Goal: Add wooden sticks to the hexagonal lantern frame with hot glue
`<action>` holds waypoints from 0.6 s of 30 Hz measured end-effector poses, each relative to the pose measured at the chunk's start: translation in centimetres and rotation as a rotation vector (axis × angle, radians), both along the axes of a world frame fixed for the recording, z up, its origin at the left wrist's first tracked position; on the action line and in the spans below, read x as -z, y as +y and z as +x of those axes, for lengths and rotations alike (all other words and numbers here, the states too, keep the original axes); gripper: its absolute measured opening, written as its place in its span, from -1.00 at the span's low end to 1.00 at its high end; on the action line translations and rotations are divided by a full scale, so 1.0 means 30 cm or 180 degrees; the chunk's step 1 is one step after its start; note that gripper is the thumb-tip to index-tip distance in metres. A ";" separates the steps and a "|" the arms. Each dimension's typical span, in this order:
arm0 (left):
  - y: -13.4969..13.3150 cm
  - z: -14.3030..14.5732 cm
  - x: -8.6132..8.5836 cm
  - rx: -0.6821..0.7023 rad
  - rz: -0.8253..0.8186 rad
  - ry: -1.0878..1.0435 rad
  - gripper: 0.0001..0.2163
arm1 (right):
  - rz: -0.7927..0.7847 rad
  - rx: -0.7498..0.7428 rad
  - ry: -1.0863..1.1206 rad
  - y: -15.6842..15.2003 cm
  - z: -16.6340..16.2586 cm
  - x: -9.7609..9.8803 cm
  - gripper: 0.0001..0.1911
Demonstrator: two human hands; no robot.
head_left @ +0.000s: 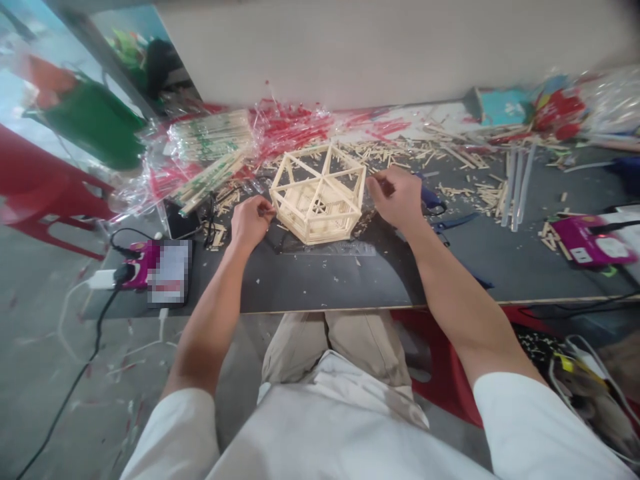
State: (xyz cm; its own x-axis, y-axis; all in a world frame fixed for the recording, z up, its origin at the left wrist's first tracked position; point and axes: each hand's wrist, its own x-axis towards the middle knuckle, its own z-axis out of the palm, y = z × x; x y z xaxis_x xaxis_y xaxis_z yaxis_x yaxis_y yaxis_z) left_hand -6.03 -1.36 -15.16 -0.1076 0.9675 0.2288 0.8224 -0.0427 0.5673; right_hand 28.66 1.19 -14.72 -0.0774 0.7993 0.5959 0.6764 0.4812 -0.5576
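A hexagonal frame of pale wooden sticks (320, 215) sits on the dark table in front of me, with spokes meeting at the middle of its top and layered sticks inside. At its left corner is my left hand (250, 225), thumb and fingertips pinched together, touching or almost touching the frame. My right hand (399, 195) is curled closed beside the frame's right upper edge. Whatever either pinch holds is hidden or too small to make out. Under the frame's near side lies a clear ruler (345, 249). Blue-handled pliers (433, 200) rest beside my right hand.
Cut stick pieces (395, 152) litter the table's back, near bundled sticks in plastic (213, 137) and red sticks (295, 127). Clear glue sticks (517, 183) lie right. Purple power strips (583, 240) sit at both ends, with a phone (173, 270) at left. Cables hang over the edge.
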 end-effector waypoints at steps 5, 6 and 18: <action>0.004 0.028 0.010 -0.0175 -0.0061 -0.0015 -0.90 | -0.0079 -0.0023 0.0007 0.000 0.002 0.000 -0.44; 0.004 0.027 0.009 -0.0189 -0.0067 -0.0018 -0.91 | -0.0081 -0.0014 0.0021 0.000 0.001 0.001 -0.44; -0.013 0.032 0.003 0.0349 0.0054 -0.0134 -0.78 | -0.0166 -0.0047 0.0614 -0.004 -0.040 0.048 -0.52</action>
